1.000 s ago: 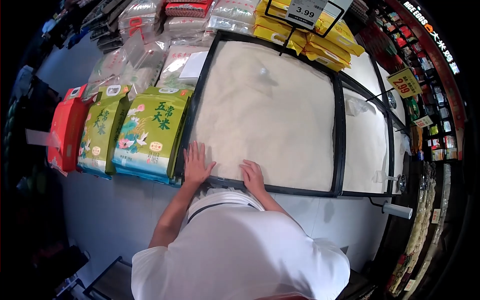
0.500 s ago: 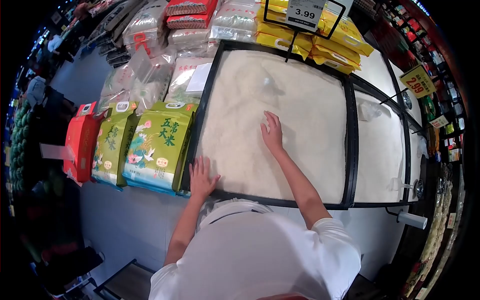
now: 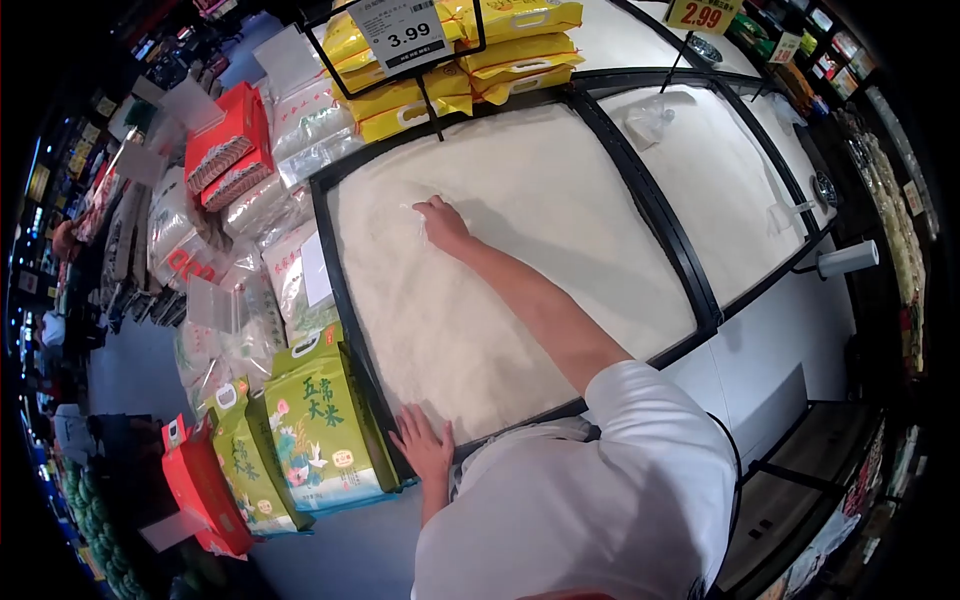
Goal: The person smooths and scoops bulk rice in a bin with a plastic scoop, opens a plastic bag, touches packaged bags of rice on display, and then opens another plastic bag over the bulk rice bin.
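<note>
My right hand (image 3: pixel 443 222) reaches far over the large bin of white rice (image 3: pixel 510 170). Its fingers are pressed together around a small clear object at the rice surface, whose shape is too faint to make out. My left hand (image 3: pixel 424 441) lies with fingers spread on the near left corner of the bin, over the black rim (image 3: pixel 367 365). Nothing is in it. Just left of that hand stands a green rice bag (image 3: pixel 322 420).
A price sign (image 3: pixel 400 35) stands at the bin's far edge before yellow bags (image 3: pixel 520 50). On the right, a smaller rice bin (image 3: pixel 700 170) holds a clear scoop (image 3: pixel 648 122). Red bags (image 3: pixel 230 145) and a paper roll (image 3: pixel 848 259) flank the bins.
My right hand has left the near edge, reached forward across the rice and closed at the clear object. My left hand has stayed by the corner. The view has turned and shifted.
</note>
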A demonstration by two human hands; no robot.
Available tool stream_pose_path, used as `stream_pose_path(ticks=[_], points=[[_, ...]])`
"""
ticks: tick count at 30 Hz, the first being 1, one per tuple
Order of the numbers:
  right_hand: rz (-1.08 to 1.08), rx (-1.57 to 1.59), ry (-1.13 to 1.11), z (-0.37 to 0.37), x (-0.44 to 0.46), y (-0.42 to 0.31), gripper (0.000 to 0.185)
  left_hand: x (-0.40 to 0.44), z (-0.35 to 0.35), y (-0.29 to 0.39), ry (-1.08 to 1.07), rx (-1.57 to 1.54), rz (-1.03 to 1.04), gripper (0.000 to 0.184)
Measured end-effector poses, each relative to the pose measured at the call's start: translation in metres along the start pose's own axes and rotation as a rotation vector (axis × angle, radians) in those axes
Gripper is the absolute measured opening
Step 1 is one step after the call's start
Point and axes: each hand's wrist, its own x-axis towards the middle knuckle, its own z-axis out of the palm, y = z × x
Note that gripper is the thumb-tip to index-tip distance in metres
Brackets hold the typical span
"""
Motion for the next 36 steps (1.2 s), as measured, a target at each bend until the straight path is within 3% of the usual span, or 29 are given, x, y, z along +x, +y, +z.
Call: stream_pose_path(ticks=[5,10,14,18,20,21,26,29,32,36], points=[[-0.035,0.129,0.052,-0.025,-0.034,-0.007,0.040,-0.002,0.000,-0.001,0.015,0.017,0.023,0.075],[-0.069,0.207,0.078,-0.063,-0.155,-0.011,0.031,-0.004,0.004,-0.001,0.008,0.037,0.059,0.072],[0.124,0.269,0.087,-0.093,-0.291,-0.011,0.023,-0.006,0.010,-0.004,-0.016,0.097,0.098,0.073],[0.297,0.333,0.283,-0.112,-0.400,-0.021,0.018,-0.008,0.012,-0.010,-0.070,0.115,0.133,0.072],[0.492,0.475,0.309,-0.126,-0.438,-0.035,0.017,-0.009,0.011,-0.009,-0.085,0.097,0.119,0.072],[0.440,0.547,0.406,-0.126,-0.456,-0.036,0.017,-0.009,0.014,-0.011,-0.079,0.089,0.117,0.072],[0.423,0.542,0.287,-0.139,-0.503,-0.014,0.019,-0.008,0.030,-0.017,0.074,0.055,-0.017,0.071],[0.318,0.478,0.187,-0.201,-0.517,-0.009,0.019,-0.013,0.034,0.022,0.193,0.024,-0.052,0.070],[0.273,0.434,0.126,-0.249,-0.549,0.036,0.020,-0.022,0.047,0.103,0.239,-0.045,-0.099,0.070],[0.494,0.493,0.129,-0.323,-0.599,0.087,0.022,-0.037,0.071,0.236,0.201,-0.234,0.019,0.072]])
